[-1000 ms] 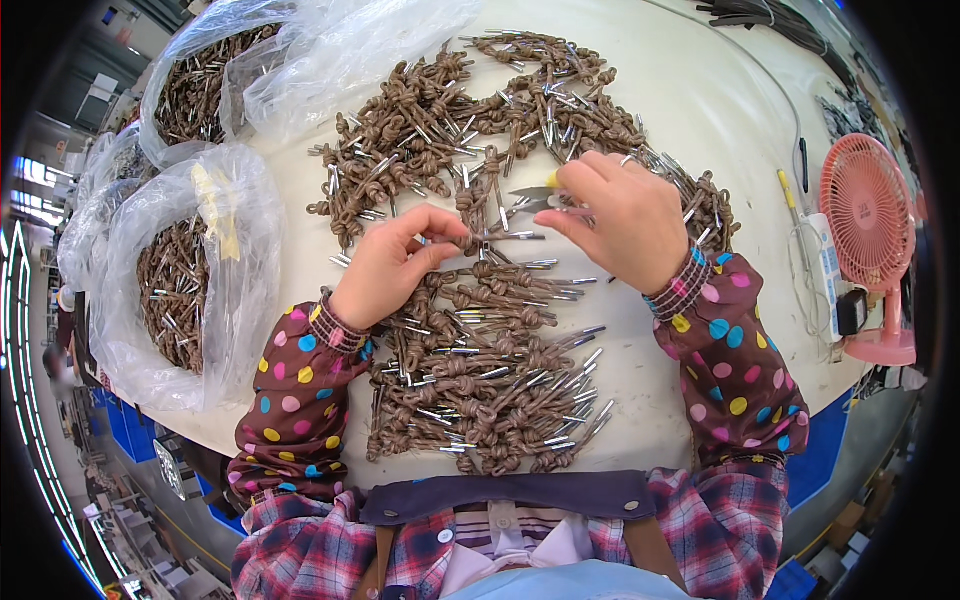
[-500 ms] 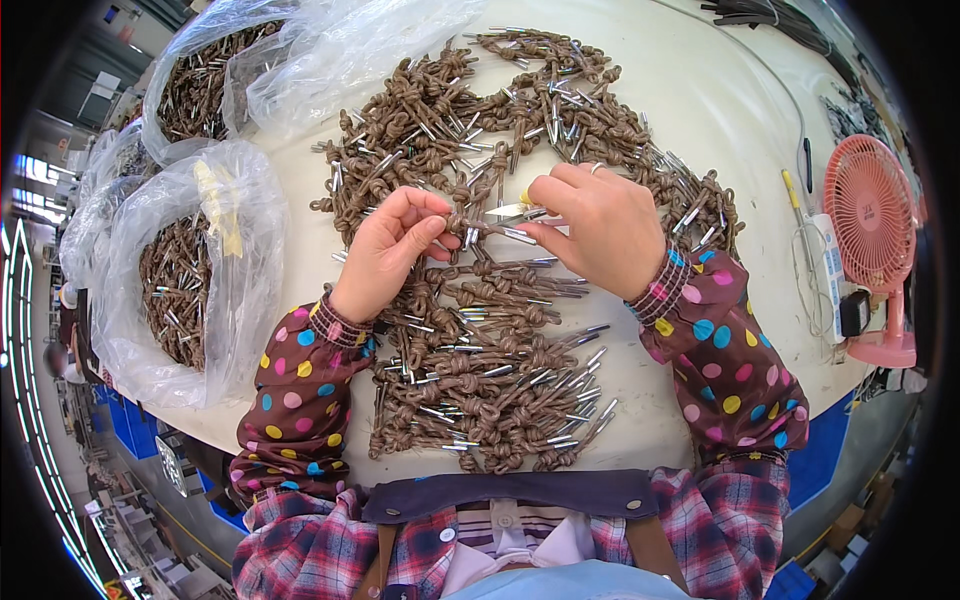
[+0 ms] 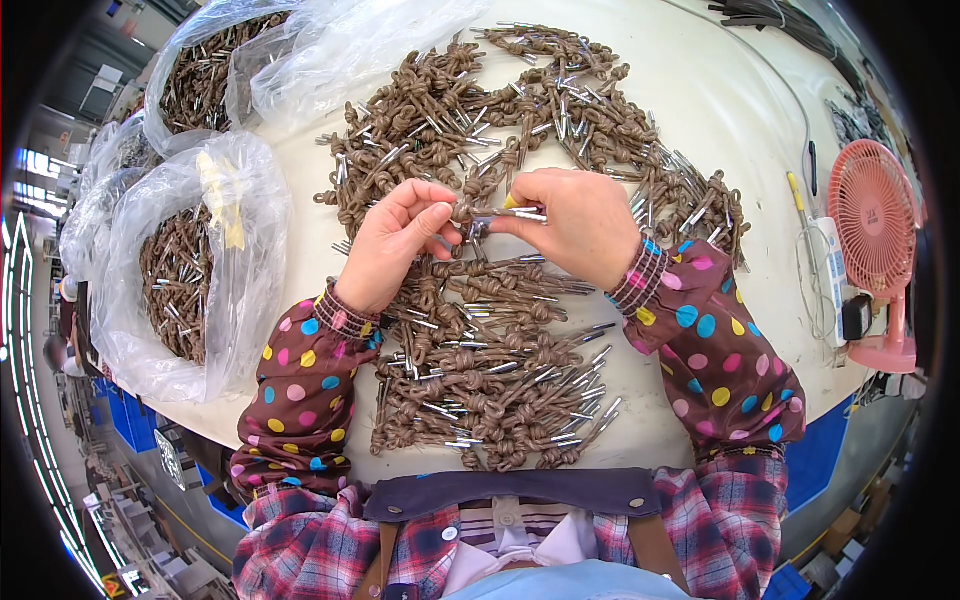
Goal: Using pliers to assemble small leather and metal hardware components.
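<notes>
Above the heap, my left hand pinches the knotted part of a brown cord bundle between thumb and fingers. My right hand is close beside it, its thumb and bent forefinger closed on the metal-tipped ends of the same cord bundle. A bit of something yellow shows at the right fingertips; its kind is mostly hidden. Beneath and in front of my hands lie rows of similar knotted cords with silver tips pointing mostly right. A looser pile of cords curves behind my hands.
Clear plastic bags filled with cords stand at the left. On the right are a pink fan, a white power strip and a yellow-handled tool. Dark strips lie at the far right of the white table.
My right hand has moved a little left, closer to my left hand. The pale pointed piece seen at its fingers is now mostly covered. My left hand keeps its hold on the cord bundle.
</notes>
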Motion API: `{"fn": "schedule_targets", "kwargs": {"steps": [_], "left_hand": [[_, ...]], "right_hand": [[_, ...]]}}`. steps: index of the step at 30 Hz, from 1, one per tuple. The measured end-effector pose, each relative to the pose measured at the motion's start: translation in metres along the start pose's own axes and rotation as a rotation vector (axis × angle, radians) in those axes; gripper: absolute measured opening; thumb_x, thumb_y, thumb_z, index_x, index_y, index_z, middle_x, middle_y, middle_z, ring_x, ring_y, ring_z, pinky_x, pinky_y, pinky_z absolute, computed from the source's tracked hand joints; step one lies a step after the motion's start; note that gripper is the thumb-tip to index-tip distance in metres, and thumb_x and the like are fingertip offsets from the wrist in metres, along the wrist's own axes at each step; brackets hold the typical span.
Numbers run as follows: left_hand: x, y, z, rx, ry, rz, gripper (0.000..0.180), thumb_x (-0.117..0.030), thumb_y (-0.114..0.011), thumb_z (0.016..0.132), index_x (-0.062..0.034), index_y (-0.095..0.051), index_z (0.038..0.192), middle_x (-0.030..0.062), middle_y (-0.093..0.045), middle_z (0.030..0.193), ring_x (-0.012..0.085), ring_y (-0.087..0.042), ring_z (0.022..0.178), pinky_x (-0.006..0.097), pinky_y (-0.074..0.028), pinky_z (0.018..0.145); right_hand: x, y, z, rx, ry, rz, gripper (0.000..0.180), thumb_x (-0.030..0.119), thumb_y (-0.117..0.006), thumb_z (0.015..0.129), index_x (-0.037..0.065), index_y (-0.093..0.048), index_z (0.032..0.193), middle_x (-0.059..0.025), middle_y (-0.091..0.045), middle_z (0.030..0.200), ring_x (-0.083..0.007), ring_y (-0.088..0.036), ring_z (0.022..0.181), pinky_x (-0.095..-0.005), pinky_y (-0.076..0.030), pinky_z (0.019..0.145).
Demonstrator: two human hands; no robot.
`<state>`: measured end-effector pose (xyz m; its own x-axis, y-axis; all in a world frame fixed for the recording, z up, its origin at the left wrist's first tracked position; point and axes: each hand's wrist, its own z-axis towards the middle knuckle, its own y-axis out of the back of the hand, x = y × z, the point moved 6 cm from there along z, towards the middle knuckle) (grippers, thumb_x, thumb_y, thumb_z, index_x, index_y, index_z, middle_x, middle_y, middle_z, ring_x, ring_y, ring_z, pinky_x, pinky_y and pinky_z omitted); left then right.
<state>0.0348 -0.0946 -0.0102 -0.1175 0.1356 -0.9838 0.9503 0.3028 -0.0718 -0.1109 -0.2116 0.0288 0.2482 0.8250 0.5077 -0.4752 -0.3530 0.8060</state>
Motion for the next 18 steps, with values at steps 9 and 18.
{"fn": "schedule_targets", "kwargs": {"steps": [9,18], "left_hand": [[-0.004,0.005,-0.001,0.068,0.04,-0.433,0.017,-0.021,-0.05,0.1,-0.011,-0.053,0.114,0.0021,-0.06,0.101,0.0116,-0.057,0.09,0.024,-0.046,0.069],[0.002,0.012,0.0,0.065,0.068,-0.345,0.019,-0.02,-0.05,0.101,-0.0085,-0.055,0.115,0.0053,-0.064,0.1,0.0071,-0.055,0.078,0.02,-0.044,0.063]], "right_hand": [[-0.015,0.01,-0.005,-0.074,-0.041,-0.016,0.034,0.038,-0.075,0.079,0.007,-0.062,0.083,-0.0067,-0.063,0.073,-0.0249,-0.065,0.067,-0.0345,-0.048,0.058],[0.006,0.011,0.002,-0.068,0.021,0.122,0.034,0.04,-0.071,0.08,0.008,-0.062,0.081,-0.0074,-0.062,0.072,-0.0288,-0.064,0.07,-0.0389,-0.048,0.06]]}}
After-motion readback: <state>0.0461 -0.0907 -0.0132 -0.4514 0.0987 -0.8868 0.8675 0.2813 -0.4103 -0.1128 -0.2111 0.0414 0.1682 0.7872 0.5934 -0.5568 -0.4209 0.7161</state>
